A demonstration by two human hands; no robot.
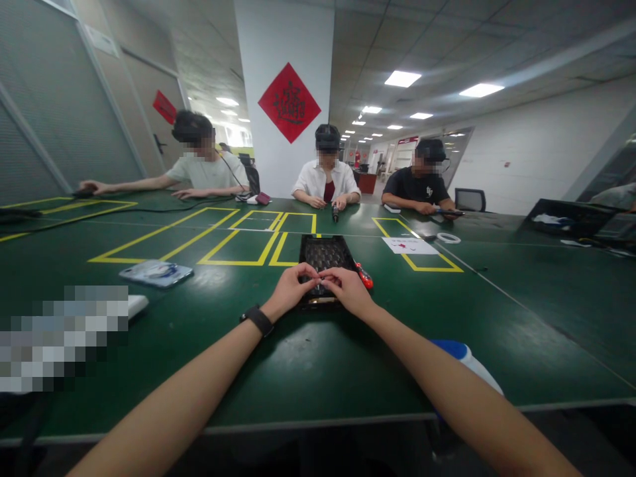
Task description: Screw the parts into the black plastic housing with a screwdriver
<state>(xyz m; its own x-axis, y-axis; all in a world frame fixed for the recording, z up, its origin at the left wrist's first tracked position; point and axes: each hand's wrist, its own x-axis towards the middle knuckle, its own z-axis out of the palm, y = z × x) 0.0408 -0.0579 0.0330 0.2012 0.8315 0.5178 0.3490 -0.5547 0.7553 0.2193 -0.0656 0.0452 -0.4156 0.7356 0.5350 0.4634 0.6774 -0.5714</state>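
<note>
Both my hands meet over a black tray-like frame on the green table, its inside dark and textured. My left hand, with a dark band on the wrist, has thumb and fingertips pinched together. Facing it, my right hand is pinched the same way, and the fingertips of the two hands nearly touch. Whatever they hold between them is too small to name. Right beside the frame lies a red-orange handled tool, partly behind my right hand.
The green table bears yellow tape outlines. On the left lie a phone and a blurred-out white object. A white sheet and white ring are at right; a blue-and-white object sits behind my right forearm. Three people sit opposite.
</note>
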